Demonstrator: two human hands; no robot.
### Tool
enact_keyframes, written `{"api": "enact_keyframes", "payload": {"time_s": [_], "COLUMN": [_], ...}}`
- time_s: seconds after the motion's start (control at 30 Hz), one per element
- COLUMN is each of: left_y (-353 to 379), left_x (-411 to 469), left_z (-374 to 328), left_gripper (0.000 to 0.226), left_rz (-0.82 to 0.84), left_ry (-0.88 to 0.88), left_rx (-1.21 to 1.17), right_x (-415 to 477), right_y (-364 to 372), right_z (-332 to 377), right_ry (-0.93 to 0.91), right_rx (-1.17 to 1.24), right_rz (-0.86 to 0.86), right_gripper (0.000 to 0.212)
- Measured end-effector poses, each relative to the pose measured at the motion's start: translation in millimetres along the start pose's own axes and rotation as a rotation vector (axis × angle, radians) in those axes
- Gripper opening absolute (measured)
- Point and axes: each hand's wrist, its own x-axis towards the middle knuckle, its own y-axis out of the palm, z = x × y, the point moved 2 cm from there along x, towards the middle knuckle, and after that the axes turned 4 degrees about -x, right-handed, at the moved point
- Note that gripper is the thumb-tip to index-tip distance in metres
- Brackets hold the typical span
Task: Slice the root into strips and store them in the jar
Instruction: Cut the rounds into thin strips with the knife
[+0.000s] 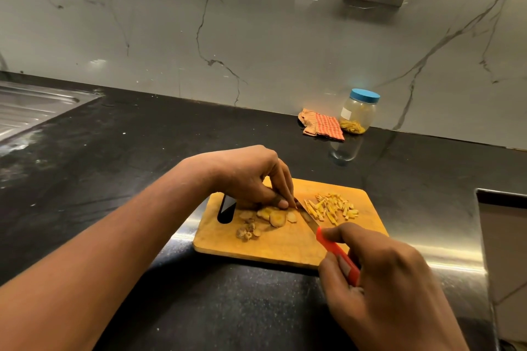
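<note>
Wooden cutting board (285, 248) lies on a black counter (142, 151), close to the person. The left hand (251, 179) arches over the board's left part, fingertips curled down and pinching a few root slices (276, 216) right against the blade. The right hand (379, 273) grips the red handle of a knife (328, 242); its blade angles up and left to meet those fingertips. More yellow slices fan out beneath the left hand, with brownish peel scraps (246, 232) just in front of them. Right of the blade lies a loose pile of cut strips (332, 206). The jar (358, 111) stands well apart at the back wall, blue lid on, some yellow strips in its bottom, a checked cloth (322, 124) just beside it.

The step in hand looks like cutting slices into strips. Doing it well likely means tucking the left fingertips back from the edge, holding the slices flat so they do not slide, and making thin, even cuts — moving the pinch leftward after each one. The jar will need its lid off before any strips go in.
</note>
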Motion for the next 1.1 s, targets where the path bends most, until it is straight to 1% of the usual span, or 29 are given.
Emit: {"api": "enact_keyframes", "payload": {"time_s": [0.23,0.37,0.6,0.73,0.83,0.97,1.1], "left_y": [0,0,-1,-2,-3,-2,7], "left_x": [0,1,0,-2,-3,-3,2], "left_z": [0,0,1,1,2,-2,-9], "left_gripper": [0.021,0.020,0.017,0.016,0.015,0.016,0.017], "left_rz": [0.000,-0.008,-0.024,-0.037,-0.061,-0.095,-0.123], "left_ry": [-0.006,-0.009,-0.012,-0.038,-0.058,-0.054,-0.038], "left_rx": [0.002,0.007,-0.008,-0.042,-0.052,-0.035,0.036], "right_x": [7,9,-9,-7,-5,-4,-7], "right_y": [13,16,-9,-13,-12,-5,-4], "right_z": [2,2,-8,-5,-1,-3,-12], "right_ry": [0.006,-0.015,-0.045,-0.066,-0.047,-0.074,-0.038], "right_rx": [-0.078,-0.106,-0.018,0.041,0.092,0.100,0.128], "right_rz": [0.086,0.089,-0.008,-0.010,0.021,0.015,-0.022], "right_gripper": [0.026,0.026,0.024,0.025,0.024,0.024,0.026]}}
